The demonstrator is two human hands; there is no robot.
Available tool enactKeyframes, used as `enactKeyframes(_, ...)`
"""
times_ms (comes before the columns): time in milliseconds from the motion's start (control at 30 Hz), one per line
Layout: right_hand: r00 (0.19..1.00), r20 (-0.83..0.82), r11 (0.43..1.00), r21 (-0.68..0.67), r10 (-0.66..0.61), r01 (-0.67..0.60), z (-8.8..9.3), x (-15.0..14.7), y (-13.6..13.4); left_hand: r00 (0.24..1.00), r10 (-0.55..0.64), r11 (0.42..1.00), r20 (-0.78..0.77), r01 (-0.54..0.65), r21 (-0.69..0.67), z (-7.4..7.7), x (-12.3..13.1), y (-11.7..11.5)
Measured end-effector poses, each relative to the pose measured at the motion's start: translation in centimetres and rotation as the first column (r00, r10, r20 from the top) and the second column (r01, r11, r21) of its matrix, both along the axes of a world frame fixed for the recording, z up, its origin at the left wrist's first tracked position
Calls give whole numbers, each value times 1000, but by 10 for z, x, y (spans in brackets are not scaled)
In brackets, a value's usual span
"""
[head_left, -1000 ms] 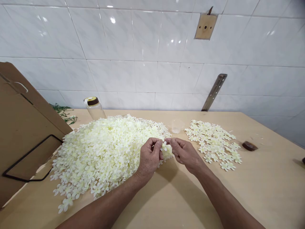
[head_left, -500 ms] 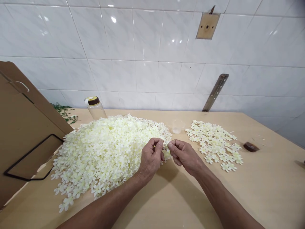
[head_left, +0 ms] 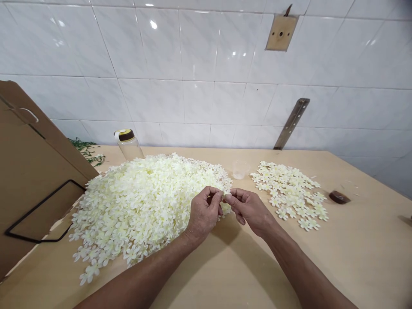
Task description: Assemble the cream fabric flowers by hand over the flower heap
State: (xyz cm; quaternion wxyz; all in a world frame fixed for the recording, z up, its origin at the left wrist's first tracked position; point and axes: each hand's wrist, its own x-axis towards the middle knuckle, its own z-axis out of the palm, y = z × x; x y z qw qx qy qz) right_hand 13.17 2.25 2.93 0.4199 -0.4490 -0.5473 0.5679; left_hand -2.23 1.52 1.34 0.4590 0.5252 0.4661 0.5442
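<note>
My left hand [head_left: 203, 211] and right hand [head_left: 249, 208] pinch one small flower [head_left: 227, 193] — soft, light — by its edges.

Cardboard box [head_left: 28, 171] far left; bottle [head_left: 128, 143] near wall; clear cup [head_left: 240, 170] mid-table; brown cap [head_left: 338, 197] right.

We pinch one small white flower [head_left: 227, 193] between left hand [head_left: 203, 213] and right hand [head_left: 250, 209], at the big flower pile's [head_left: 141, 201] right edge. Right of the pile: smaller flower batch [head_left: 291, 193], clear cup [head_left: 240, 170] between them. Bottle [head_left: 128, 143] behind pile.
</note>
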Motion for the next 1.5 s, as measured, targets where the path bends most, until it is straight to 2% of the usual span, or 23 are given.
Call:
enactKeyframes(167, 996, 5, 996, 23, -88, 88, -3, 2, 2, 999, 2, 1000, -47, -2, 14, 3, 1, -4)
enactKeyframes(300, 989, 22, 989, 25, -146, 145, -3, 3, 3, 1000, -3, 1000, -18, 3, -7, 5, 2, -6)
enactKeyframes(633, 991, 105, 995, 59, -84, 78, -5, 5, 1, 991, -40, 998, 128, 46, -51, 2, 2, -1)
enactKeyframes(800, 996, 91, 999, 39, -19, 15, 0, 5, 0, 962, -189, 966, 197, 218, -140, 4, 3, 0)
enactKeyframes(900, 995, 97, 999, 31, -20, 17, 0, 5, 0, 942, -209, 949, 263, 260, -177, 5, 2, 1)
enactKeyframes(1033, 992, 121, 999, 5, -41, 40, -2, 5, 0, 946, -155, 964, 284, 207, -166, 6, 1, 2)
enactKeyframes(1133, 991, 129, 999, -16, -34, 36, -2, 6, 1, 964, -67, 984, 256, 106, -141, 4, 0, 4)
enactKeyframes(1267, 997, 23, 997, -40, -72, 73, -1, 11, 4, 980, 17, 995, 201, 3, -100, 0, -1, 6)
enactKeyframes(1400, 989, -77, 988, -103, -127, 119, 1, 14, 7, 989, 15, 997, 145, -4, -71, 0, -2, 6)
enactKeyframes(1500, 986, -102, 988, -99, -129, 119, 2, 15, 8, 993, 2, 998, 115, 5, -63, 1, -2, 4)
